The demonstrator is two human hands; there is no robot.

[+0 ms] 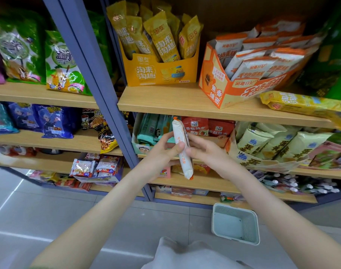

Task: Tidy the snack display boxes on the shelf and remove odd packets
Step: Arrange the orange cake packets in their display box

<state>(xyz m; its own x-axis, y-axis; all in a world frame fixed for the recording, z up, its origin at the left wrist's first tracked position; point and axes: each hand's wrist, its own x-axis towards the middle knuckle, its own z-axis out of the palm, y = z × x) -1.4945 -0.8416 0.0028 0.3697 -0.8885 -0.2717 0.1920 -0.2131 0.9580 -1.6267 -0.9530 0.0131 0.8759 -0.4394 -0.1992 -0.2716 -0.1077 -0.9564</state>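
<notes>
- The left hand (162, 147) grips a long white packet (179, 131) with orange ends; the thumb presses on its front and the fingers are curled round behind it.
- The right hand (207, 153) pinches the same packet from the other side, with its fingertips closed on the packet's edge about halfway down.
- The packet stands nearly upright between the two hands, top end leaning a little left. It is held in the air in front of the lower shelf (321, 173), touching no box.
- On the upper shelf (165, 98) sits an orange box (224, 92), turned at an angle with one corner at the front edge. It is filled with white packets with orange tops that look like the one being held.
- Just left of it, a yellow box (161, 73) faces straight out and holds tall yellow packets standing on end.
- A loose yellow packet (301, 103) lies flat on the upper shelf, right of the orange box, partly over the shelf's front edge.
- Behind the hands, on the lower shelf, are a teal box (144, 147), red packets (196, 125) and, to the right, a box of pale green packets (272, 144).
- A pale blue basket (233, 212) stands on the floor (49, 210) below the shelves, under the right forearm.
</notes>
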